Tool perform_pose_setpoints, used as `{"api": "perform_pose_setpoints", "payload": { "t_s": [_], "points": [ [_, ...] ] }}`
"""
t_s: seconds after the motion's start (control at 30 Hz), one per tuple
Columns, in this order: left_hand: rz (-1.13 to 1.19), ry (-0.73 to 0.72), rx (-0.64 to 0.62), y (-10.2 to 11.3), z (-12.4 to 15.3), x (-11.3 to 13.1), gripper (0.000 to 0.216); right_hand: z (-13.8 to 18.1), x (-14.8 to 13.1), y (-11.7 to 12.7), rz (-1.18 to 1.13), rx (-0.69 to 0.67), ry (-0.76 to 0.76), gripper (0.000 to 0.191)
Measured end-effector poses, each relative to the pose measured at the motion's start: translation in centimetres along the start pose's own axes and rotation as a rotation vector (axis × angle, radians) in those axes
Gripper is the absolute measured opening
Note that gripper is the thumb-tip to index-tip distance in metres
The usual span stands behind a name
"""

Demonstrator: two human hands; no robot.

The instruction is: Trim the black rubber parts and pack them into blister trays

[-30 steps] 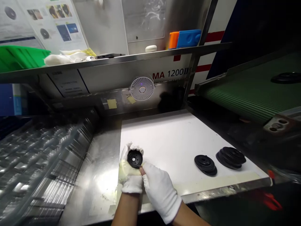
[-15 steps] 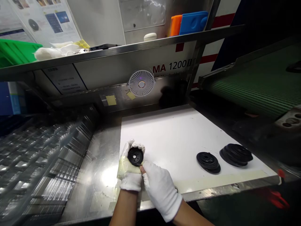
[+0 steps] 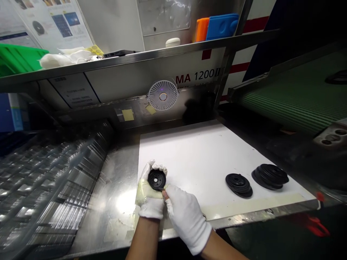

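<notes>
Black disc (image 3: 157, 179) in grip of left hand (image 3: 150, 196), right hand (image 3: 187, 220) at rim

Black round moulded part (image 3: 157, 180), central hole (rubber, perhaps), tilted face-up, cupped in the left hand (image 3: 150, 196)

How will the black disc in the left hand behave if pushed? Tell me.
Laid flat, the black disc would probably slide rather than tip, being low and wide. On edge, its round rim makes rolling likely. It looks like moulded rubber or plastic, so probably not fragile.
</notes>
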State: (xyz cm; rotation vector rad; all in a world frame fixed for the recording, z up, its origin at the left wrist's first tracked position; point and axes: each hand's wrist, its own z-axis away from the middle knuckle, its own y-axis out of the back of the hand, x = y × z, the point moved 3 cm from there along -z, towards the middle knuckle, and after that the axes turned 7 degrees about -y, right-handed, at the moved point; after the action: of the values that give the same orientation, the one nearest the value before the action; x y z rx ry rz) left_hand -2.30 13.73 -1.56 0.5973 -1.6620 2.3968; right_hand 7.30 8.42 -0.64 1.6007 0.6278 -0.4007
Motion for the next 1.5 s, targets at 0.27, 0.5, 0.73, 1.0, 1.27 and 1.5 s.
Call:
{"api": "perform_pose_setpoints", "payload": {
  "t_s": [0.27,0.5,0.73,1.0,1.27,1.5],
  "points": [
    [-0.147,0.077,-0.159,-0.4,1.8,0.9,0.032,0.0,0.9,0.7,-0.03,0.018,-0.021,0.018],
    [-0.023,-0.005,-0.022,-0.3,0.9,0.3,0.006,0.3,0.2,0.0,-0.012,0.017,-0.026,0.02],
    [-0.108,-0.016,-0.102,0.2,1.5,0.7,0.027,0.6,-0.2,-0.1,-0.026,-0.018,0.008,0.018],
    [-0.035,0.078,-0.064,-0.2,1.2,0.7,0.009,0.5,0.2,0.1,-0.043,0.034,-0.02,0.017],
    [-0.111,0.02,-0.101,0.2,2.2,1.0,0.034,0.8,-0.1,0.0,-0.034,0.011,0.011,0.019],
    [0.005,-0.003,-0.04,0.2,1.7,0.8,0.009,0.8,-0.1,-0.1,-0.057,-0.019,-0.024,0.018]
  ]
}}
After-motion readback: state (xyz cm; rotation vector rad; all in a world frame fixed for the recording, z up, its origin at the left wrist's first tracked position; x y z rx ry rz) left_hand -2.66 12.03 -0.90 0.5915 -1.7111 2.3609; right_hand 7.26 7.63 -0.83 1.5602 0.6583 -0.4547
